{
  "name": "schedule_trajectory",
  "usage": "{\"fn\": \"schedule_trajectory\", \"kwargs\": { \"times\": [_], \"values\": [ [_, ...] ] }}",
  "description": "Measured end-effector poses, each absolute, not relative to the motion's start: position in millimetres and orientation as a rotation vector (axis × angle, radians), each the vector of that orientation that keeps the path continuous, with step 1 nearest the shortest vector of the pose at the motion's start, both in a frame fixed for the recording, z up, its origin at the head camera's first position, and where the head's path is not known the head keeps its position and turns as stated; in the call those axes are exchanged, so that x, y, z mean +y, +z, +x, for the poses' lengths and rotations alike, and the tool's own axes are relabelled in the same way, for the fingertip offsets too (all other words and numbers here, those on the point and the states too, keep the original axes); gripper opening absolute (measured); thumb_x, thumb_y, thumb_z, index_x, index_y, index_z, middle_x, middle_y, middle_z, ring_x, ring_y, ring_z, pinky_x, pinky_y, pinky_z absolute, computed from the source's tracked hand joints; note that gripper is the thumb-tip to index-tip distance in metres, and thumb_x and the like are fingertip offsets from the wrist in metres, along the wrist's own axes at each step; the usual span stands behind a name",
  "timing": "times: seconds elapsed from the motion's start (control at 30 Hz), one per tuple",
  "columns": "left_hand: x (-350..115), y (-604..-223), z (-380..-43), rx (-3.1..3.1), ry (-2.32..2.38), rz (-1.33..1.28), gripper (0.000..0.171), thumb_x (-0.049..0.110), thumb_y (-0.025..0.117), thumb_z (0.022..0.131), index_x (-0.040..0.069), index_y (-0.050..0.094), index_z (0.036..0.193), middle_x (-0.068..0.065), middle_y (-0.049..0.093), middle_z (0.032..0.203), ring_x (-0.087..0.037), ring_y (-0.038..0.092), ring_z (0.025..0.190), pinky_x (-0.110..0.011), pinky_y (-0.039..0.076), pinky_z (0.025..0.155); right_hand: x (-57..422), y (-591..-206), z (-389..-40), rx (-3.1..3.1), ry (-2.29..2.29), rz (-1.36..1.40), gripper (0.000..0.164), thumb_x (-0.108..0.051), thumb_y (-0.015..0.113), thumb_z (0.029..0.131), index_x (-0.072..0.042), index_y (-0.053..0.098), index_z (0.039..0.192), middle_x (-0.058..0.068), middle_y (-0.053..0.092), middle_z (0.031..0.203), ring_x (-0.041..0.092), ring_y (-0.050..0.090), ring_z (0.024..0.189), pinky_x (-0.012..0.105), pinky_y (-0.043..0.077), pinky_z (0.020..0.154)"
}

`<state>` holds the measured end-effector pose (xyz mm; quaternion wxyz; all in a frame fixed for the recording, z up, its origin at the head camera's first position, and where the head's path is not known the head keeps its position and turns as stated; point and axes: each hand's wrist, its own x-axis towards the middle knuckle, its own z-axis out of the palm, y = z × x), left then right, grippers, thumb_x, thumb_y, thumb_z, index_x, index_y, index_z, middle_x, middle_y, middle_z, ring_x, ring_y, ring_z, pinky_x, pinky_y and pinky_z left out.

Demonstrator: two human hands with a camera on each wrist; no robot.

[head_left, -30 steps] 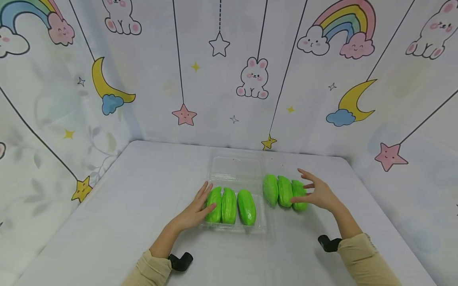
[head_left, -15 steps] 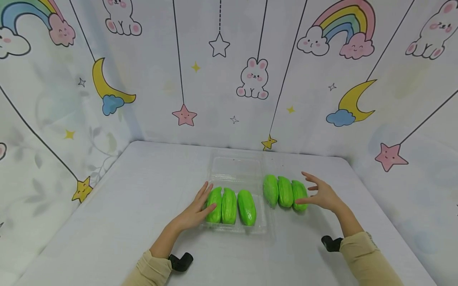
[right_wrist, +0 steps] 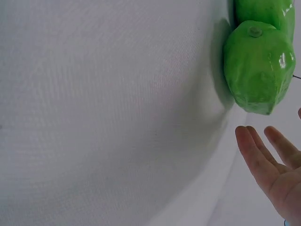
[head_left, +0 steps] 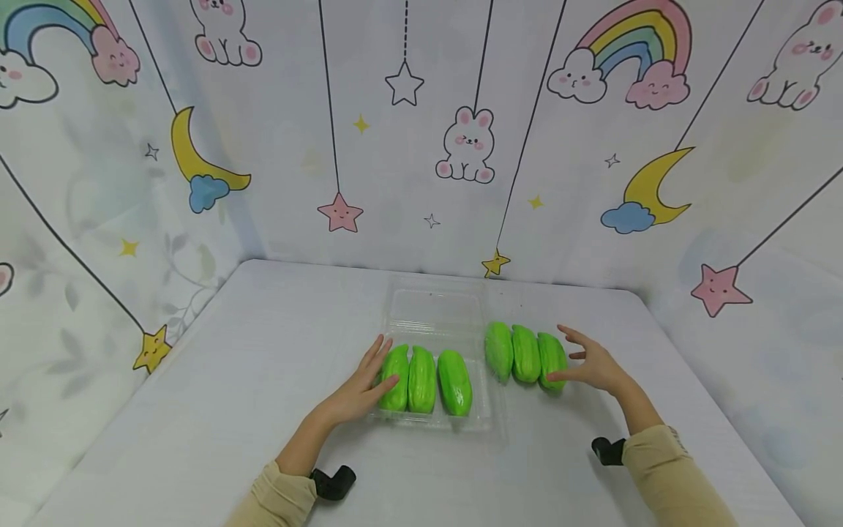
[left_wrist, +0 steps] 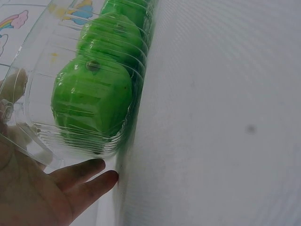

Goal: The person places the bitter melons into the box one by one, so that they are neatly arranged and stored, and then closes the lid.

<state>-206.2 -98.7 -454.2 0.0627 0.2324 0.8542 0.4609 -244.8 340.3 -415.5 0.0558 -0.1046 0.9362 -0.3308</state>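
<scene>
A clear plastic clamshell box (head_left: 483,399) lies on the table with its lid (head_left: 435,306) folded back. Inside are three long, glossy, bright green vegetable-like pieces with ribbed skins; the box's right side holds the odd one (head_left: 454,384), a little apart from the other two. My left hand (head_left: 356,389) rests at the box's left side, fingers straight along the wall, thumb over the rim. Its fingers (left_wrist: 91,186) show outside the ribbed plastic in the left wrist view. My right hand (head_left: 593,366), fingers spread and holding nothing, is beside the rightmost loose green piece (right_wrist: 258,66).
Three more such green pieces (head_left: 525,355) stand side by side on the white table (head_left: 263,439), just right of the box. A cloth wall (head_left: 408,161) printed with stars, moons and rabbits rises behind the table.
My right hand has drawn back to the right, from overlapping the rightmost loose green piece to just beside it. The left hand, the box and the green pieces stay where they were.
</scene>
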Motion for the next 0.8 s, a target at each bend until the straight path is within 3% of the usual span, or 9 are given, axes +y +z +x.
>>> {"fn": "schedule_trajectory", "kwargs": {
  "times": [0.53,0.8],
  "values": [
    [-99,-453,-205,2.584,1.396,0.712,0.068,0.035,0.043,0.097,0.017,0.003,0.148,-0.005,-0.01,0.152,-0.03,-0.003,0.138,-0.06,0.014,0.103,338,-430,-248,2.724,-1.091,-0.381,0.102,-0.032,0.081,0.069,-0.005,0.019,0.145,0.037,0.023,0.137,0.053,0.044,0.107,0.05,0.047,0.074],
    [-99,-455,-207,2.579,1.391,0.703,0.067,0.036,0.044,0.097,0.02,0.003,0.148,-0.001,-0.01,0.152,-0.027,-0.003,0.138,-0.059,0.015,0.103,339,-435,-249,2.679,-1.139,-0.306,0.104,-0.025,0.083,0.066,-0.004,0.02,0.145,0.033,0.023,0.139,0.043,0.05,0.104,0.041,0.048,0.073]
  ]
}}
